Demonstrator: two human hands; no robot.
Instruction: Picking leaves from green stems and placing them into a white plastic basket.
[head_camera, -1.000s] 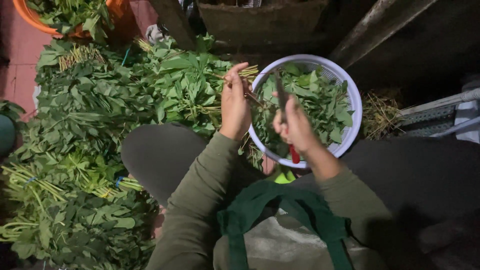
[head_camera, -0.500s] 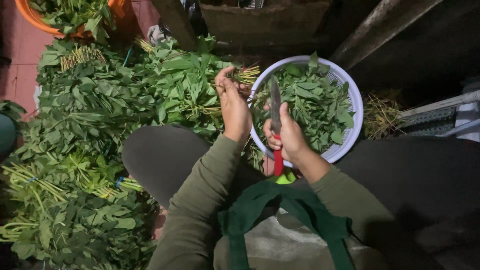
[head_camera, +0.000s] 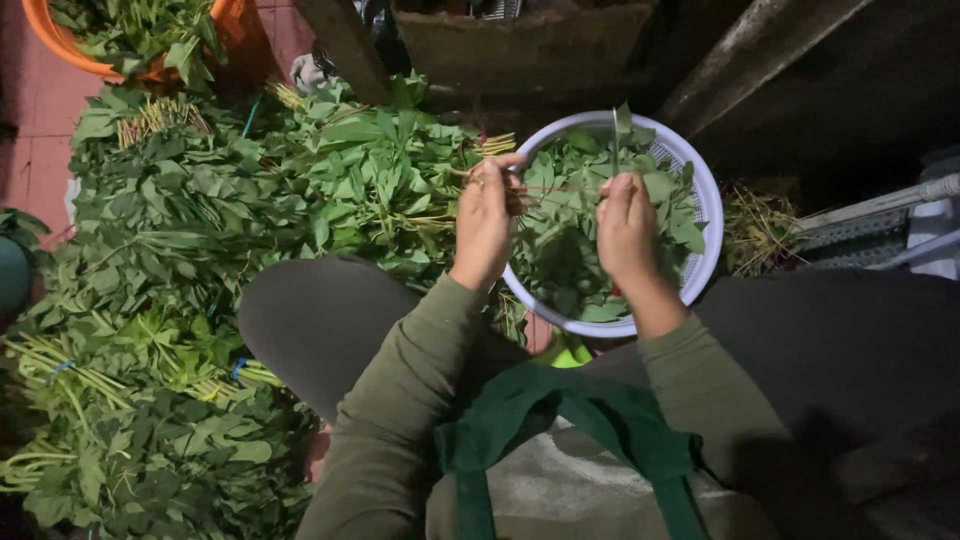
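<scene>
My left hand (head_camera: 487, 215) pinches a thin green stem (head_camera: 555, 188) at the left rim of a white colander (head_camera: 706, 215) full of cut green leaves. That stem runs across to my right hand (head_camera: 627, 225), which grips a knife (head_camera: 614, 140) with its blade pointing up over the leaves. Both hands hover above the colander, close together. The knife's handle is hidden inside my fist.
A big heap of bundled leafy greens (head_camera: 200, 260) covers the floor at left. An orange basin (head_camera: 210, 30) with more greens stands at the top left. Dry stalks (head_camera: 760, 225) lie right of the colander. My knees and a green apron strap (head_camera: 560, 410) fill the foreground.
My right hand has risen from the colander's near rim to its middle, turning the knife so the red handle is hidden. My left hand has shifted slightly and now holds a stem stretched between the hands.
</scene>
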